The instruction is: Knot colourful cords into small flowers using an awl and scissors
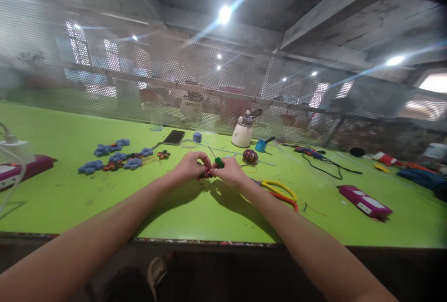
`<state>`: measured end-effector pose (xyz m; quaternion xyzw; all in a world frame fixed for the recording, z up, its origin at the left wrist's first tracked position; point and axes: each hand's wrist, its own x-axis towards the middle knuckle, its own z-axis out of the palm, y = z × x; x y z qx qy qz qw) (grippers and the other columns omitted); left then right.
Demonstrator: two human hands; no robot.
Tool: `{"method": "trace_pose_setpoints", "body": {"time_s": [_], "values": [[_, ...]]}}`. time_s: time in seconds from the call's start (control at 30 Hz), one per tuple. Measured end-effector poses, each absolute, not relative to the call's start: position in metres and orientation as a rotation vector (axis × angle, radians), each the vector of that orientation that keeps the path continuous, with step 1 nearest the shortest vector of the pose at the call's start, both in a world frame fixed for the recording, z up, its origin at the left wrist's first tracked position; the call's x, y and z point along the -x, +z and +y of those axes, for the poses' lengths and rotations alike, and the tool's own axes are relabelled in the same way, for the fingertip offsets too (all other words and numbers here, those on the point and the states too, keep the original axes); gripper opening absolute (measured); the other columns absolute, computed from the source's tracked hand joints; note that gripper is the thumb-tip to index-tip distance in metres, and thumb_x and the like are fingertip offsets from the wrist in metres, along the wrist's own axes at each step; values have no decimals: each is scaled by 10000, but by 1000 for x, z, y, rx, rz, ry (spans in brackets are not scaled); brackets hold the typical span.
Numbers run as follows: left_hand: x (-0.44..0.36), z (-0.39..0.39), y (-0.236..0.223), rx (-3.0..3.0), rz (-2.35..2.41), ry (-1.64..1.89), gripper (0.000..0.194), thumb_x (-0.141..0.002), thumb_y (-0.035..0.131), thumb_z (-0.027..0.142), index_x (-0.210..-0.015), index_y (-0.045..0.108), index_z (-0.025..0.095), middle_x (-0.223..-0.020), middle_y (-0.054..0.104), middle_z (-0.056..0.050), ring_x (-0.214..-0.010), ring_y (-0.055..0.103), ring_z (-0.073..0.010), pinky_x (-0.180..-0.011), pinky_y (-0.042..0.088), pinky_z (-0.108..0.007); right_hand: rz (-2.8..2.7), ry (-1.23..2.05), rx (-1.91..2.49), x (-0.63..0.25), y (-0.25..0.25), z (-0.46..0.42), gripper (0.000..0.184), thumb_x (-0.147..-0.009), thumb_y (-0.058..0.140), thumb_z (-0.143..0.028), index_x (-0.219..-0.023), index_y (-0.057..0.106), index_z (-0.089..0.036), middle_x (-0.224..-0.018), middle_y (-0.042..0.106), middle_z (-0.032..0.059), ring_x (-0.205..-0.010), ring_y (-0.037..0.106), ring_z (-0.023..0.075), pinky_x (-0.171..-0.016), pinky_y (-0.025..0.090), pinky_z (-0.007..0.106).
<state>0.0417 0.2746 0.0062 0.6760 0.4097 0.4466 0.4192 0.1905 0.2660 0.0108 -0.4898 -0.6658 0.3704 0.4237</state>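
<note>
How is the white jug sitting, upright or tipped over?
Upright: the white jug stands on its wide base on the green table, with its grey top uppermost.

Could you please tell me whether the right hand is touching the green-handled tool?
Touching. The head view shows the right hand with its fingers closed on the green-handled tool, holding it by the handle, its thin shaft pointing up.
</note>
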Motion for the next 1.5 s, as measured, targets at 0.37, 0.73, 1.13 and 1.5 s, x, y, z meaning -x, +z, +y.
{"method": "trace_pose_setpoints", "body": {"time_s": [0.37, 0.73, 1.13, 1.5], "values": [[-43, 263, 14, -1647, 929, 1279, 62, -643, 611, 94, -632, 583, 148, -427, 591, 21, -345, 526, -82, -314, 364, -150, -1528, 1008, 1085, -193, 7, 268, 135, -614, 636, -273, -623, 594, -145, -391, 374, -82, -381, 285, 60, -418, 227, 220], [-43, 266, 13, -1628, 778, 1401, 174, -643, 641, 131, -752, 512, 171, -594, 594, 43, -384, 574, -89, -294, 370, -149, -1432, 1290, 972, -195, 11, 264, 299, -497, 731, -330, -665, 617, -111, -442, 481, -35, -362, 262, 30, -371, 169, 193], [-44, 267, 13, -1608, 723, 1473, 297, -658, 668, 169, -886, 479, 180, -734, 601, 24, -451, 630, -132, -287, 419, -174, -1466, 939, 975, -190, 10, 264, 162, -601, 685, -280, -629, 644, -125, -438, 462, -45, -417, 368, 71, -439, 293, 224], [-40, 265, 19, -1479, 754, 1595, 477, -628, 737, 232, -1065, 567, 144, -755, 641, -16, -521, 620, -138, -346, 455, -199, -1526, 748, 945, -190, 10, 263, 172, -653, 662, -300, -638, 647, -128, -536, 557, -6, -495, 451, 100, -509, 366, 237]]}}
